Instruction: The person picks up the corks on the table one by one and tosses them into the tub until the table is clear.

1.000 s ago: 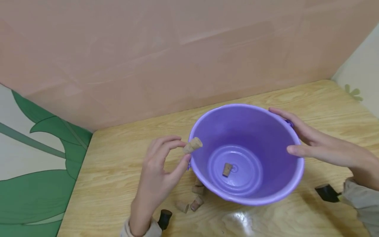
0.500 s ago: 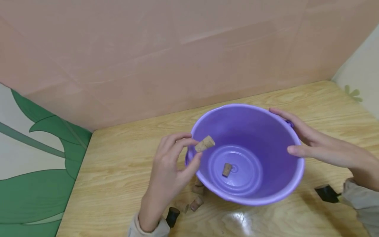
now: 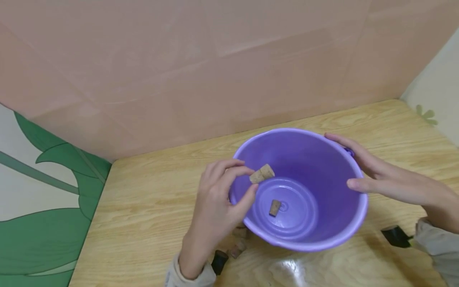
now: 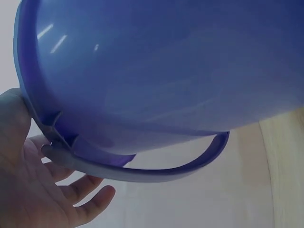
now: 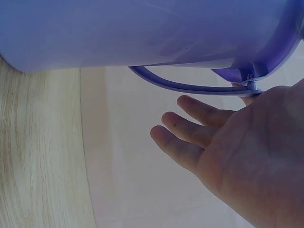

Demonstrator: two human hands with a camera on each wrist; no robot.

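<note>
– Pale wood grain ran across the surface [image 3: 150, 199], with a pinkish backdrop [image 3: 215, 79] behind it and a picture of big green leaves [image 3: 46, 239] along the left side

– And what stood on it?

– Mainly a purple bucket [image 3: 301, 246], open at the top and facing the person's head, so the bottom showed clearly

– Where was the left hand [image 3: 218, 199]?

– Over the bucket's left rim. Its thumb and fingers pinched a light cork [image 3: 262, 173], two-part by the look of the line round it, with the far end tipped slightly up. That cork hung above the inside of the bucket, clear of the bottom

– Was anything in there?

– One darker cork [image 3: 275, 207], on the bottom, just left of the small ring at the centre

– And the right hand [image 3: 387, 179]?

– It held the bucket's right rim, thumb over the inside, the other fingers on the outer side. From the right wrist, three of those fingers reached out loosely below the curved handle [image 5: 190, 89]

– Any more corks?

– A few loose corks [image 3: 238, 249] lay near the bucket's front left, partly hidden by the left hand, so I couldn't count them
</note>
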